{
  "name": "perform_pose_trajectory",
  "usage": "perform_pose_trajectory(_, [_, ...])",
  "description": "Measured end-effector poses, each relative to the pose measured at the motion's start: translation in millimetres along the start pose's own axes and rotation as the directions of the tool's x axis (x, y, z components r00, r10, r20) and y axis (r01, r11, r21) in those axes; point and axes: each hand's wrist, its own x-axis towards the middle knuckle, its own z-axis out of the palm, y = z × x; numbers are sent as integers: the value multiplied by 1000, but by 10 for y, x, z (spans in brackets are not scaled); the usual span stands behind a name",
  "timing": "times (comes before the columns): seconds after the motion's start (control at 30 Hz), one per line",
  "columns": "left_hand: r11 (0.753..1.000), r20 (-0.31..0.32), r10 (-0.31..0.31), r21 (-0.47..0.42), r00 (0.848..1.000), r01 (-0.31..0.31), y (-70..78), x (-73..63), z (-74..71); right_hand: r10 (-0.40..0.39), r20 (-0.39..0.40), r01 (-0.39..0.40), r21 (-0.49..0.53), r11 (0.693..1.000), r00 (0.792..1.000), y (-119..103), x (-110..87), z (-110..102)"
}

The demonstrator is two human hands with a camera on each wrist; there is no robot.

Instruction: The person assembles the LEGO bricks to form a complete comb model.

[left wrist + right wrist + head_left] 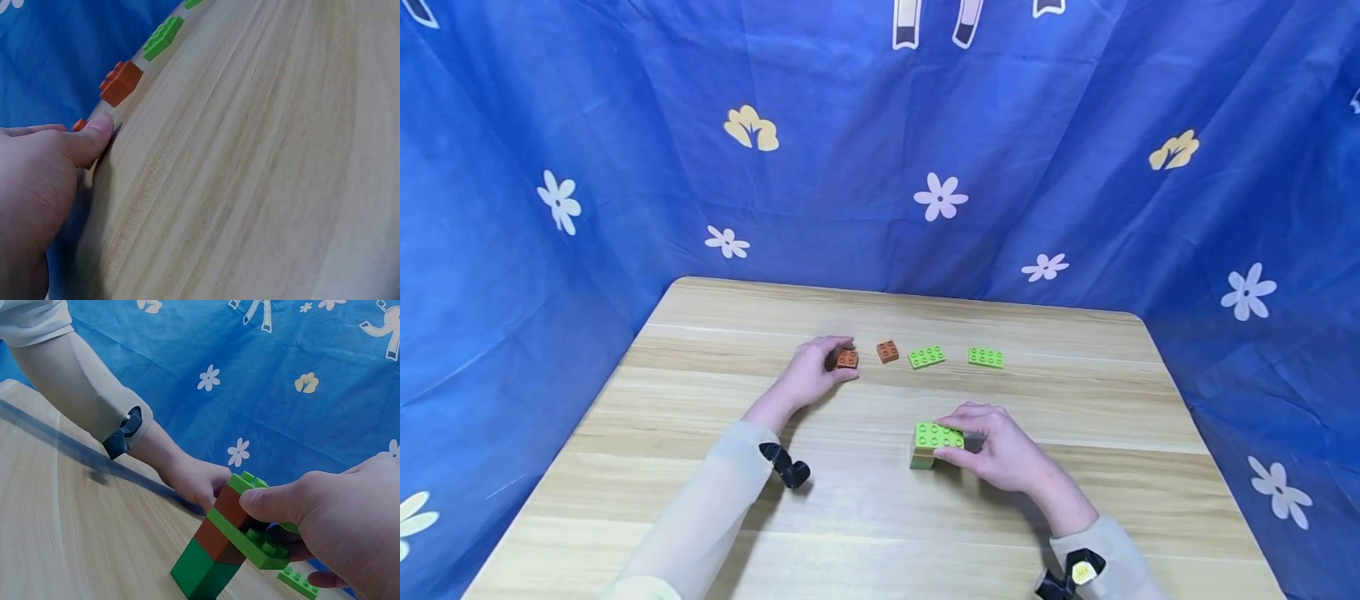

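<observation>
My left hand [808,375] has its thumb and fingers around a small brown brick [847,359] at the left end of a row of bricks. In the left wrist view the thumb hides most of that brick. My right hand [996,446] grips the upper part of a brick stack [925,435] between thumb and fingers, nearer the front. Seen from the right wrist, the stack has a dark green brick [203,575] at its base. Above come a brown brick [219,540], a jutting light green plate [240,536], another brown brick and a light green top.
Right of the left hand lie a second brown brick [887,351] and two light green plates, one nearer [927,357] and one farther right [986,357]. The wooden table [835,517] ends at a blue patterned curtain [850,167] behind and at both sides.
</observation>
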Motion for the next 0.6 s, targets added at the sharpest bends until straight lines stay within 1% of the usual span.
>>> perform_pose_trajectory(0.17, [999, -1, 10, 46, 1000, -10, -15, 10, -2, -11, -2, 11, 8, 1000, 1000, 6, 6, 4])
perform_pose_trajectory(0.37, [994, -21, 27, 102, 999, -24, -31, 11, -2, -21, -5, 21, 11, 1000, 1000, 6, 12, 11])
perform_pose_trajectory(0.6, [996, -29, 46, 84, 999, -43, -52, 5, 15, -32, -15, 32, -9, 999, 999, 5, 6, 6])
